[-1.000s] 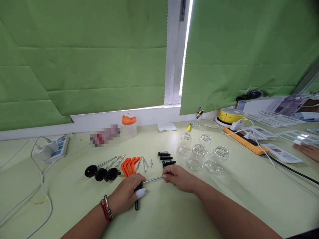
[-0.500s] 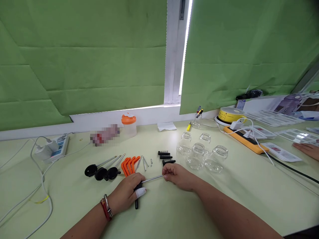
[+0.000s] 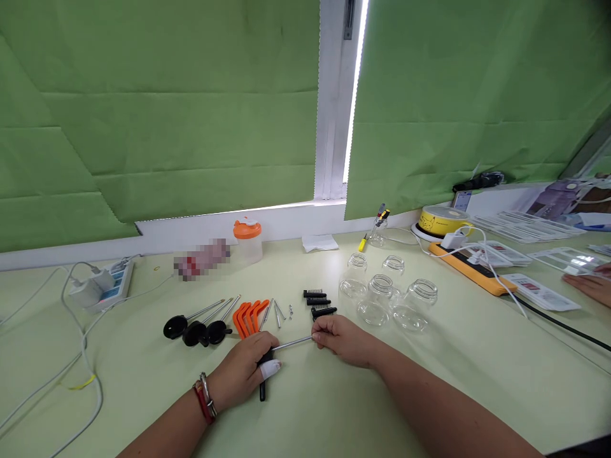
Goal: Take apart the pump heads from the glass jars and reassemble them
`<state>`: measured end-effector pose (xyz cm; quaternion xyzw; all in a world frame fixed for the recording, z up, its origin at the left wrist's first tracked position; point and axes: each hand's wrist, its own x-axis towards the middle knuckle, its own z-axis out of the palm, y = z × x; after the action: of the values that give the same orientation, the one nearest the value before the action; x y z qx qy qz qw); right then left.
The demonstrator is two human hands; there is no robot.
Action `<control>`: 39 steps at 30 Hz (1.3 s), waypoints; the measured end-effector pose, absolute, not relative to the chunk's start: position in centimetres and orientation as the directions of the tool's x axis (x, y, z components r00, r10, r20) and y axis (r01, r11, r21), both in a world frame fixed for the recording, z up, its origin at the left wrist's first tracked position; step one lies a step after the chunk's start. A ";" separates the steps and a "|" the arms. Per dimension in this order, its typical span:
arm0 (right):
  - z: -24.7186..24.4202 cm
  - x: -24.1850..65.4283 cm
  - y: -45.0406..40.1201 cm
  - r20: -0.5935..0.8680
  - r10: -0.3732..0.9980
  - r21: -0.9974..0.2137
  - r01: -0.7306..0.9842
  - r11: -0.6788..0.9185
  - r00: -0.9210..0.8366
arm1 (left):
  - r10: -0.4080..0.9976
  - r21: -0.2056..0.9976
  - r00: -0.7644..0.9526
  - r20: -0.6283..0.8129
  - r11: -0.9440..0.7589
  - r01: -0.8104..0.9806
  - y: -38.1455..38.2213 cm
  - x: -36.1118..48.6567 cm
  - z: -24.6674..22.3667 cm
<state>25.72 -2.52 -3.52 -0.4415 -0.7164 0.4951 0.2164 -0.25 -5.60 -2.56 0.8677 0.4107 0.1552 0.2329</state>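
A black part with a handle (image 3: 262, 389) is wrapped in my left hand (image 3: 248, 366), which has a white bandage on one finger. From it a thin metal rod (image 3: 293, 343) runs right, and my right hand (image 3: 337, 339) pinches its far end. What is at the fingertips is too small to tell. Behind my left hand lie orange bent pieces (image 3: 249, 318), metal pins (image 3: 278, 313) and tiny metal bits (image 3: 291, 312). Three black round parts with rods (image 3: 195, 332) rest further left. Black pieces with springs (image 3: 317, 301) lie just beyond my right hand.
Several clear glass jars (image 3: 373, 305) stand right of centre. An orange-lidded cup (image 3: 247, 240) is at the back. Cables and power strips (image 3: 472, 267) lie at both sides. Another person's hand (image 3: 589, 287) is at the far right.
The view has shifted very slightly. Both of my hands keep the same hold on the black part and rod. The other person's hand at the far right has moved a little.
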 end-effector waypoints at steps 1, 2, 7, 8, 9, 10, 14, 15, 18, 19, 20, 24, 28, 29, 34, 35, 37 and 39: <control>-3.5 25.7 -2.5 -0.132 0.848 -0.895 0.429 0.120 -0.514 | 0.784 0.533 0.615 0.078 -0.555 0.639 -5.6 -0.3 -2.5; -3.4 25.8 -2.6 -0.135 0.849 -0.890 0.439 0.123 -0.511 | 0.784 0.533 0.615 0.079 -0.555 0.639 -5.6 -0.3 -2.5; -3.7 25.9 -2.6 -0.135 0.845 -0.889 0.439 0.127 -0.518 | 0.788 0.531 0.612 0.069 -0.549 0.646 -5.6 -0.3 -2.5; -3.8 25.9 -2.5 -0.124 0.845 -0.899 0.419 0.126 -0.520 | 0.788 0.531 0.612 0.068 -0.549 0.646 -5.6 -0.3 -2.5; -4.0 25.9 -2.5 -0.109 0.845 -0.913 0.389 0.123 -0.524 | 0.787 0.530 0.613 0.070 -0.550 0.646 -5.6 -0.3 -2.5; -4.1 25.8 -2.5 -0.094 0.844 -0.926 0.357 0.120 -0.528 | 0.786 0.530 0.614 0.073 -0.552 0.644 -5.6 -0.3 -2.6; -4.2 25.7 -2.4 -0.076 0.836 -0.945 0.308 0.114 -0.543 | 0.782 0.524 0.618 0.083 -0.562 0.640 -5.6 -0.3 -2.5; -4.1 25.7 -2.5 -0.077 0.836 -0.942 0.314 0.118 -0.544 | 0.783 0.523 0.617 0.082 -0.561 0.642 -5.6 -0.2 -2.5; -3.8 25.7 -2.6 -0.083 0.835 -0.937 0.328 0.121 -0.544 | 0.784 0.524 0.615 0.082 -0.559 0.643 -5.6 -0.2 -2.4; -3.7 25.7 -2.6 -0.086 0.834 -0.936 0.331 0.119 -0.544 | 0.785 0.526 0.614 0.086 -0.559 0.641 -5.6 -0.2 -2.4; -3.7 25.7 -2.6 -0.089 0.834 -0.935 0.334 0.118 -0.544 | 0.785 0.528 0.613 0.092 -0.560 0.639 -5.6 -0.2 -2.4; -3.7 25.6 -2.6 -0.095 0.838 -0.927 0.354 0.121 -0.538 | 0.787 0.532 0.608 0.105 -0.561 0.634 -5.6 -0.2 -2.5; -3.8 25.6 -2.6 -0.097 0.839 -0.925 0.360 0.123 -0.535 | 0.788 0.525 0.608 0.097 -0.559 0.641 -5.5 -0.2 -2.5; -3.8 25.6 -2.5 -0.097 0.840 -0.924 0.362 0.124 -0.534 | 0.788 0.526 0.609 0.096 -0.560 0.641 -5.5 -0.2 -2.5; -3.7 25.7 -2.6 -0.104 0.840 -0.907 0.398 0.139 -0.532 | 0.784 0.529 0.614 0.093 -0.561 0.637 -5.5 -0.3 -2.6; -3.6 25.7 -2.6 -0.105 0.840 -0.904 0.404 0.143 -0.532 | 0.783 0.530 0.615 0.093 -0.562 0.635 -5.5 -0.3 -2.6; -3.3 25.6 -2.7 -0.105 0.839 -0.901 0.409 0.147 -0.534 | 0.781 0.533 0.617 0.096 -0.564 0.630 -5.5 -0.3 -2.6; -3.1 25.6 -2.7 -0.109 0.840 -0.902 0.408 0.142 -0.532 | 0.778 0.535 0.620 0.100 -0.568 0.626 -5.5 -0.3 -2.6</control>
<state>25.58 -2.74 -3.08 -0.4316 -0.7232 0.4928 0.2190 -0.31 -5.50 -2.56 0.8699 0.4034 0.1649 0.2310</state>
